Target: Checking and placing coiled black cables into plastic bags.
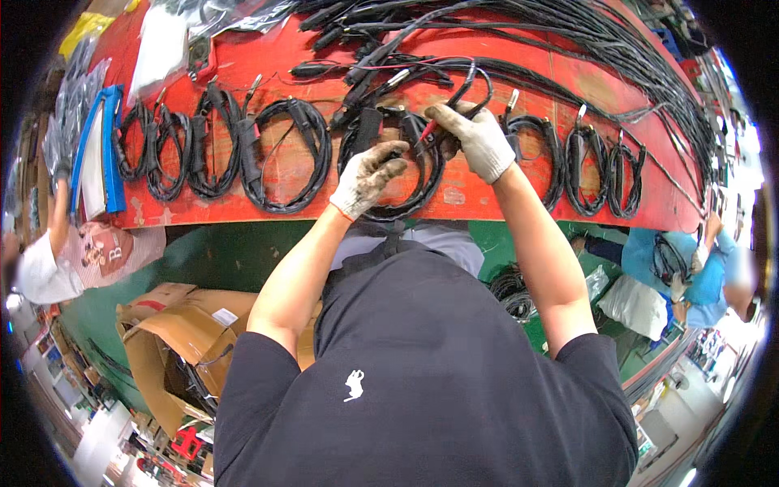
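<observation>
My hands wear white work gloves with dark stains on the fingers. Between and below them a black cable coil [419, 195] lies near the front edge of the red table [260, 65]. My right hand [479, 140] is closed on a thin black cable [485, 88], which loops up above the knuckles; a small red piece [428, 130] shows at its fingertips. My left hand [369, 177] is over the coil's left side, its fingers bent together at a dark bit that I cannot make out. Both hands are a short gap apart.
More black coils [312, 154] lie in a row on both sides. Long loose black cables [592, 57] cover the far right. A blue-edged bin [116, 154] stands at the left. Behind me is an open cardboard box [174, 341]. Other people work at both sides.
</observation>
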`<action>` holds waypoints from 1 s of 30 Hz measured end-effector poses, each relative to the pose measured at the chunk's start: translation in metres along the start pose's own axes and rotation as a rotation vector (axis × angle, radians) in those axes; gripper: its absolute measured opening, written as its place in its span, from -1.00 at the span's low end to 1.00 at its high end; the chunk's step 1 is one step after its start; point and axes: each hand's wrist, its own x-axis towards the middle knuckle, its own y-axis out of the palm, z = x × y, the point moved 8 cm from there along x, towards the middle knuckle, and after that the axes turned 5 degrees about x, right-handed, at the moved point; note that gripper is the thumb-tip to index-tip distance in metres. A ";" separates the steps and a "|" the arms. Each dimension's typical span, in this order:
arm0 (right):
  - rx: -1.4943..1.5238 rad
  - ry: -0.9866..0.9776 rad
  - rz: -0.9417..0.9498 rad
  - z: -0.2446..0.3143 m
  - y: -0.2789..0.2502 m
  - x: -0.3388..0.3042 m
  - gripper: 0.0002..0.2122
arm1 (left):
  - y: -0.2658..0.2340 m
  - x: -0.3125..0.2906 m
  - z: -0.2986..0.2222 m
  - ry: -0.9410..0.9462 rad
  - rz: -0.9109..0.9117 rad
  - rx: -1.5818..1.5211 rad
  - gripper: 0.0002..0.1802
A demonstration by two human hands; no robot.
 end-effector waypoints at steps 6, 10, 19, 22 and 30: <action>0.065 -0.048 -0.009 -0.004 0.021 0.006 -0.74 | -0.011 -0.003 -0.001 0.015 -0.104 -0.086 -0.73; 0.045 -0.030 -0.040 -0.009 0.026 0.004 -0.77 | -0.017 -0.007 0.001 0.013 -0.070 -0.068 -0.71; 0.006 0.006 -0.069 -0.022 0.021 0.006 -0.74 | -0.011 -0.002 0.003 -0.025 -0.019 -0.107 -0.62; -0.019 0.010 -0.064 -0.023 0.017 0.005 -0.74 | -0.010 -0.003 -0.001 -0.014 -0.021 -0.047 -0.62; -0.011 0.097 -0.028 -0.031 0.018 0.005 -0.75 | -0.010 -0.001 0.000 -0.027 -0.025 -0.044 -0.63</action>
